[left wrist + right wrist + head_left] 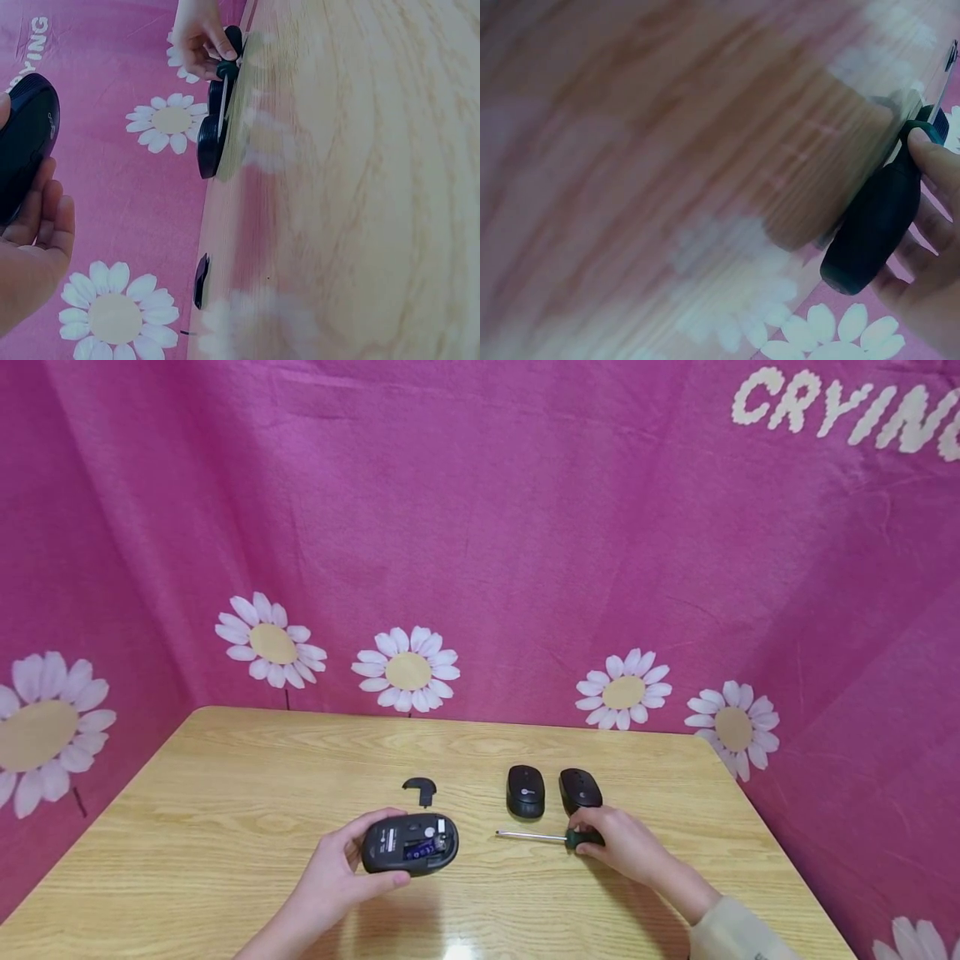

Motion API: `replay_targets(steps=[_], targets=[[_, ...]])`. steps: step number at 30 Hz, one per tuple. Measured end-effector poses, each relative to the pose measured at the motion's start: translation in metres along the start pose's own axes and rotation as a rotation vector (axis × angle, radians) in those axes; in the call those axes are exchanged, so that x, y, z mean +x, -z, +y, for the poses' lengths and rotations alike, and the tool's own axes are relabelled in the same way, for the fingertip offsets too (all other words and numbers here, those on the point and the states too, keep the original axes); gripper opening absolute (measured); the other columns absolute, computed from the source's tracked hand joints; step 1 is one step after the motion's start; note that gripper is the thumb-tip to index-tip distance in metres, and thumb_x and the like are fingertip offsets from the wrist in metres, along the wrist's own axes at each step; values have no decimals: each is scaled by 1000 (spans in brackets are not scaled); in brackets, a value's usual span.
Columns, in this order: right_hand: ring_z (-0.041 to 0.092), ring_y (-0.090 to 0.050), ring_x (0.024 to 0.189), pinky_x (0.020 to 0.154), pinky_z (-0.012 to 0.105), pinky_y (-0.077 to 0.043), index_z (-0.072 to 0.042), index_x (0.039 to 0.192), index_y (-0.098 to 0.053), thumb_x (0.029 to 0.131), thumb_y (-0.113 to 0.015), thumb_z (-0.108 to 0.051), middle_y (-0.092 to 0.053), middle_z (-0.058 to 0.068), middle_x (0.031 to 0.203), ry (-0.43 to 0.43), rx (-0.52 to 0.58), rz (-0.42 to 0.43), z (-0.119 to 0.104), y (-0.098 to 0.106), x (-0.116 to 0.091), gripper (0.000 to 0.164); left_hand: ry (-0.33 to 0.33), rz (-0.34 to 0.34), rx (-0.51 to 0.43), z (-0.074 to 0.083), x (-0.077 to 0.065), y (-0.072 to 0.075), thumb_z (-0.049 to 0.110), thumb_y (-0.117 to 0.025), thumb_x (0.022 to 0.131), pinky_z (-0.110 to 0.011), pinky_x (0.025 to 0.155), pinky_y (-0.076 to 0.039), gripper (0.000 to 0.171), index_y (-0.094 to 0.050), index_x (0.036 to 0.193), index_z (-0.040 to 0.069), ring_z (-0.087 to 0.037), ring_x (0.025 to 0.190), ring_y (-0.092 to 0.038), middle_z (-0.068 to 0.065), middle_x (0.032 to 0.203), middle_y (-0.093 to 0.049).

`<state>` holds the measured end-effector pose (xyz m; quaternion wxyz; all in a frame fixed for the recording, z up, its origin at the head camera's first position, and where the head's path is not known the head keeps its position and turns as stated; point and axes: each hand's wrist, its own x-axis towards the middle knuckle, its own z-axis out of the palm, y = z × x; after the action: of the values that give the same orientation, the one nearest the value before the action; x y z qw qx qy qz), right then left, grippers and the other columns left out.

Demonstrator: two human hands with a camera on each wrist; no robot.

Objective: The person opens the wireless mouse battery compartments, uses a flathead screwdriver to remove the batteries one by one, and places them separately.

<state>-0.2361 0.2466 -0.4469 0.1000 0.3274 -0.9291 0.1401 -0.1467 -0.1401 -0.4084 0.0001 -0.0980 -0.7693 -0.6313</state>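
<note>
My left hand (341,868) grips a black computer mouse (386,856) above the table, its underside turned up toward the head camera. The battery bay stands uncovered, and a dark blue battery (425,850) lies inside it. On the right, my right hand (618,843) holds a screwdriver by its dark green and black handle (874,217), thumb on the collar, low over the tabletop. The metal shaft (532,837) points left. Behind the held mouse lies a black battery cover (422,789) on the table.
Two more black mice stand behind the screwdriver: one mouse (525,792) upright on the table, the other mouse (580,789) just beyond my right fingers. The wooden table (247,810) ends at a pink curtain (480,543) printed with white daisies.
</note>
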Motion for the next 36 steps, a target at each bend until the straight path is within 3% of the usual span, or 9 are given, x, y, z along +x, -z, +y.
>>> replay_targets(steps=[6, 14, 25, 36], targets=[[8, -58, 75, 67, 30, -50, -14, 94, -65, 71, -81, -13, -62, -7, 83, -25, 33, -18, 0, 1, 0, 28, 39, 15, 16, 1, 0, -2, 19, -86, 66, -21, 98, -39, 62, -60, 122, 19, -17, 116, -54, -2, 122, -63], [15, -63, 79, 70, 32, -53, -8, 98, -65, 74, -79, -11, -66, 0, 87, -71, 115, -33, -5, 19, 4, 27, 2, 19, 32, -1, 2, -2, 18, -86, 64, -22, 98, -40, 63, -61, 122, 19, -16, 115, -55, -1, 120, -64], [15, -62, 83, 75, 33, -53, -11, 98, -65, 74, -80, -17, -67, -2, 90, 60, 62, 93, -34, 48, 16, 29, 39, 10, 24, 4, 2, -3, 19, -86, 66, -23, 100, -38, 62, -60, 122, 21, -17, 118, -53, -1, 121, -63], [10, -63, 90, 79, 31, -54, -14, 101, -66, 71, -82, -19, -67, -4, 97, 175, 48, 189, -67, 77, 25, 34, 24, 7, 17, 4, 2, -5, 19, -87, 65, -20, 98, -39, 62, -61, 121, 20, -17, 117, -54, -1, 121, -63]])
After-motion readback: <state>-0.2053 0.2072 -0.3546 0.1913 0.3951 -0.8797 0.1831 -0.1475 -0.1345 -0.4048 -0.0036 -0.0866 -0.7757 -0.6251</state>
